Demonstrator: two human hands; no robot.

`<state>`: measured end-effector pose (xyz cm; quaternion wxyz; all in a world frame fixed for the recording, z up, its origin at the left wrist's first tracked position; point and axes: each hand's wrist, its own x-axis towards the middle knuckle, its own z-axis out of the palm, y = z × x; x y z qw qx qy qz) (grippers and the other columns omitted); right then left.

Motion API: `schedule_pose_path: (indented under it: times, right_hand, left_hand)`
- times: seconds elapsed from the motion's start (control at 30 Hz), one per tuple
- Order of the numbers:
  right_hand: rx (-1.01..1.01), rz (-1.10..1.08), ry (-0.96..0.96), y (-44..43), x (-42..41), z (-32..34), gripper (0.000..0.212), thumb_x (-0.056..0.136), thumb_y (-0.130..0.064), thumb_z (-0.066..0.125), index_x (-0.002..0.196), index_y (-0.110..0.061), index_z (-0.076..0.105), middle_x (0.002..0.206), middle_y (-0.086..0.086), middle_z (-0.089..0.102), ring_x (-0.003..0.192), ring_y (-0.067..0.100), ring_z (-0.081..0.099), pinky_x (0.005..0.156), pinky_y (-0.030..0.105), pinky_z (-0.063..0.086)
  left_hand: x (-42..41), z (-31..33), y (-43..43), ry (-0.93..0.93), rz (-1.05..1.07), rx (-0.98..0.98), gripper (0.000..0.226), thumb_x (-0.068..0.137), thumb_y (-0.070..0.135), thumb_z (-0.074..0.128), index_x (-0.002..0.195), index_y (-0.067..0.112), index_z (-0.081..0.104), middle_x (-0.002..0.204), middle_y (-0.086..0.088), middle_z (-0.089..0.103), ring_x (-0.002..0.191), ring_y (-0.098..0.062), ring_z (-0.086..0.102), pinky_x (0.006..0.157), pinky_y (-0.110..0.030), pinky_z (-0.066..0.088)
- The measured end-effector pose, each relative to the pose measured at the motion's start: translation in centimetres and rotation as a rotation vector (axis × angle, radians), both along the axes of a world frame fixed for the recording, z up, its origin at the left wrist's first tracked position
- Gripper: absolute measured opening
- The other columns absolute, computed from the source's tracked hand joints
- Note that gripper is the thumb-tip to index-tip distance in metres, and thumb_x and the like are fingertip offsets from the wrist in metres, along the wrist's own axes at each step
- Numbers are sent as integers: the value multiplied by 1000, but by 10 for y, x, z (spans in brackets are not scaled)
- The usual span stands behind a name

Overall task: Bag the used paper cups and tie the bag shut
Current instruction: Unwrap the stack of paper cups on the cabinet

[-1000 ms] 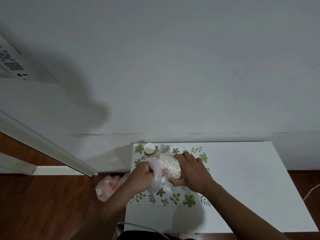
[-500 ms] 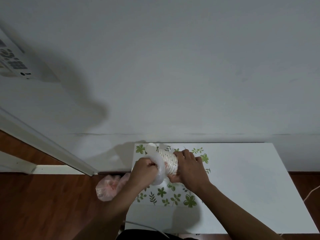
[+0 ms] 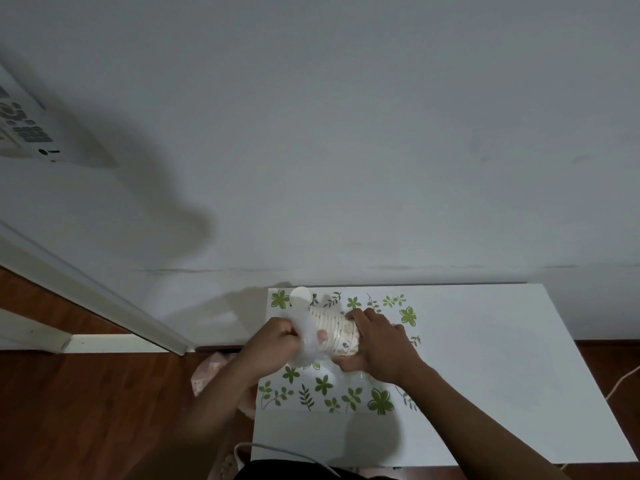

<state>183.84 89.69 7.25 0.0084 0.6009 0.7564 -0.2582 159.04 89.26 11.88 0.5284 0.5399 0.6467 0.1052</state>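
Note:
A stack of nested paper cups (image 3: 335, 333) lies on its side above the leaf-printed mat (image 3: 323, 393) on the white table (image 3: 485, 375). My right hand (image 3: 379, 344) grips the stack's right end. My left hand (image 3: 273, 344) pinches the edge of a thin clear plastic bag (image 3: 308, 341) that wraps the stack's left end. One more paper cup (image 3: 300, 296) stands upright at the mat's far left corner, just behind the bag.
A pink plastic bag (image 3: 211, 372) lies on the wooden floor left of the table. A white cable (image 3: 277, 452) runs along the near edge. The wall is right behind the table, and a white door frame (image 3: 90, 289) slants at left.
Both hands shifted slightly away from me with the stack. The clear bag has been drawn further over the left end of the cups.

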Motion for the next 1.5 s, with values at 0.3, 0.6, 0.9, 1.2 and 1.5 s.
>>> schedule_pose_path:
  times: [0.3, 0.6, 0.9, 1.2, 1.5]
  right_hand:
    - [-229, -57, 332, 5, 15, 14, 81, 73, -64, 90, 137, -32, 52, 119, -13, 64, 104, 7, 64, 83, 24, 56]
    - [111, 90, 21, 0, -8, 21, 93, 76, -76, 75, 145, -24, 44, 132, -2, 60, 118, 23, 61, 102, 47, 50]
    - [53, -53, 291, -11, 12, 14, 81, 69, -69, 84, 131, -28, 50, 115, -11, 62, 95, 13, 61, 79, 35, 56]
    - [-60, -233, 374, -20, 54, 9, 64, 80, -49, 92, 123, -30, 49, 103, -21, 66, 88, 2, 68, 66, 13, 50]
    - [-130, -390, 526, -26, 43, 11, 60, 79, -61, 89, 121, -37, 55, 96, -7, 75, 63, 2, 68, 56, 18, 52]
  left_hand:
    - [-33, -3, 4, -130, -98, 134, 57, 103, 3, 69, 62, 42, 77, 66, 17, 65, 65, -2, 55, 70, -31, 42]
    - [-5, -8, 6, -87, -133, -10, 38, 90, 52, 83, 105, 17, 84, 90, 8, 78, 84, -15, 71, 79, -31, 51]
    - [8, -7, 7, -123, -149, 97, 60, 78, 61, 69, 92, 4, 78, 72, -5, 62, 67, -20, 50, 67, -37, 37]
    - [-39, 17, 5, -371, 189, 80, 32, 98, 44, 80, 113, 16, 86, 107, -9, 88, 104, -29, 84, 87, -30, 67]
    - [-29, 3, 5, -271, 271, 233, 46, 84, 59, 83, 120, 31, 85, 140, 8, 60, 116, -1, 73, 99, -22, 58]
